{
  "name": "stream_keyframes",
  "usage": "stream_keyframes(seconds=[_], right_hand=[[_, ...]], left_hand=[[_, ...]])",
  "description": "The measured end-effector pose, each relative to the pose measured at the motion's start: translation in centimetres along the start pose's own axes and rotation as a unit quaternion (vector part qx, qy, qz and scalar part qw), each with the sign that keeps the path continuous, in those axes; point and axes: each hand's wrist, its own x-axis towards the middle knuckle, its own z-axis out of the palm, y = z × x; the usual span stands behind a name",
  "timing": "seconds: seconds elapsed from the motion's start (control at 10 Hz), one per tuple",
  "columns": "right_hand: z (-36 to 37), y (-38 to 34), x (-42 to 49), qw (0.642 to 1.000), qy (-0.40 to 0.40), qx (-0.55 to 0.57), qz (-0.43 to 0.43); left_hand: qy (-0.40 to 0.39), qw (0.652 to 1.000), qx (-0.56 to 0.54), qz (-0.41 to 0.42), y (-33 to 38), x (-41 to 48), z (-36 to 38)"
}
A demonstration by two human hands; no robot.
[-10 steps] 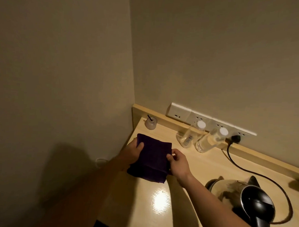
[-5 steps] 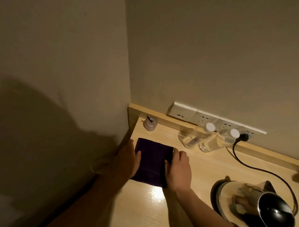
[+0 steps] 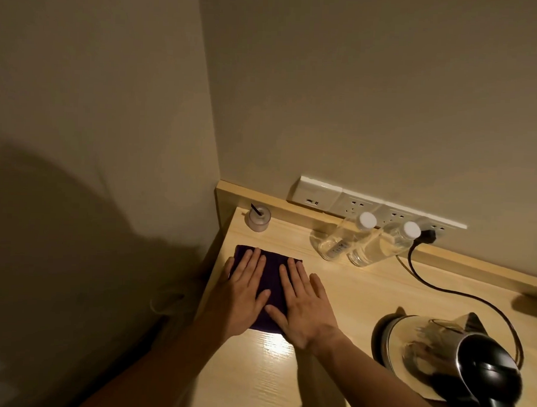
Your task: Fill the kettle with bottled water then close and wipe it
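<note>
**Both hands flat on the cloth, kettle off to the right**

Left hand (image 3: 241, 297) is lying flat on the left half of the folded purple cloth (image 3: 272, 271), fingers straight, gripping nothing. A small jar (image 3: 258, 218) is standing behind it in the corner. Right hand (image 3: 305, 309) is pressing flat on the cloth's right half, fingers spread, holding nothing, outer fingers spilling onto the table (image 3: 349, 299). The capped left bottle (image 3: 341, 237) and right bottle (image 3: 379, 245) are standing side by side near the sockets (image 3: 362, 204). The kettle (image 3: 439, 349) is sitting lower right, well apart from both hands, blurred; can't tell the lid.
</note>
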Motion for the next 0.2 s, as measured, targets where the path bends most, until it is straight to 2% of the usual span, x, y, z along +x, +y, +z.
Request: stream_keyframes(seconds=[0.2], right_hand=[[-4.8, -1.8, -4.6, 0.996, 0.054, 0.072, 0.006]], left_hand=[[0.075, 0.997, 0.013, 0.009, 1.2, -1.5, -5.8]])
